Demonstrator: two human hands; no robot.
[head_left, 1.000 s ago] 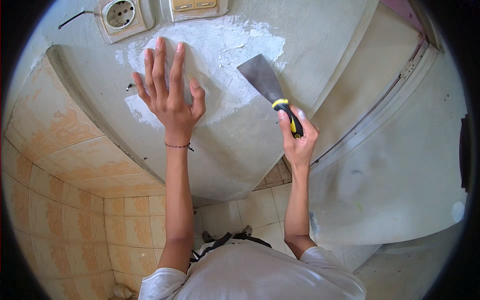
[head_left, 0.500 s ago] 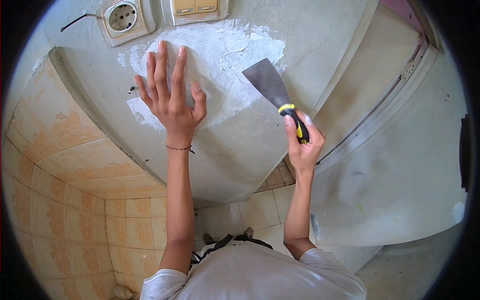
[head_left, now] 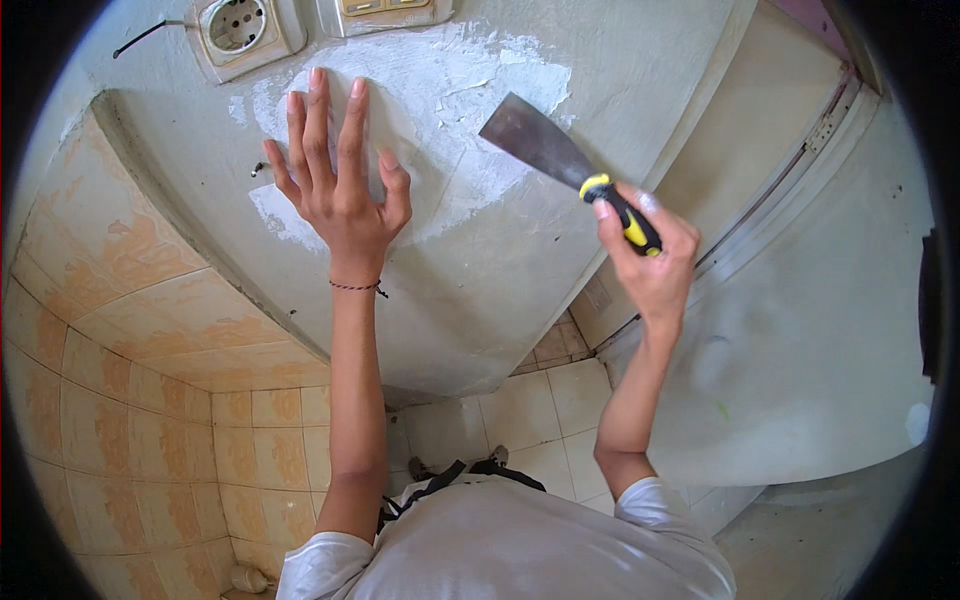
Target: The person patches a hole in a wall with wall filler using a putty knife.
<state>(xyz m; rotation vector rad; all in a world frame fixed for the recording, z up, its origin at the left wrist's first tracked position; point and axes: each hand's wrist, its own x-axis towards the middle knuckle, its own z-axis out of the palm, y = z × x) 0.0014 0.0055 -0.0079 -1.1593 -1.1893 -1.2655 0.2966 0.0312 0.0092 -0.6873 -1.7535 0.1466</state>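
My left hand (head_left: 345, 195) lies flat on the grey wall (head_left: 460, 310), fingers spread, over the left part of a rough white filler patch (head_left: 440, 100). In my right hand (head_left: 655, 245) is a putty knife (head_left: 545, 145) with a wide metal blade and a black and yellow handle. Its blade points up and left across the right edge of the patch; whether it touches the wall I cannot tell. A white smear shows on a finger of the right hand.
Above the patch are a power socket (head_left: 236, 28) and a light switch (head_left: 385, 8). A black wire (head_left: 148, 38) sticks out beside the socket. Orange-patterned tiles (head_left: 130, 240) cover the left wall. A doorway and door (head_left: 800, 330) stand on the right, with floor tiles (head_left: 520, 415) below.
My right hand has moved right and slightly up, and the putty knife has tilted flatter. My left hand stays on the same spot of the wall.
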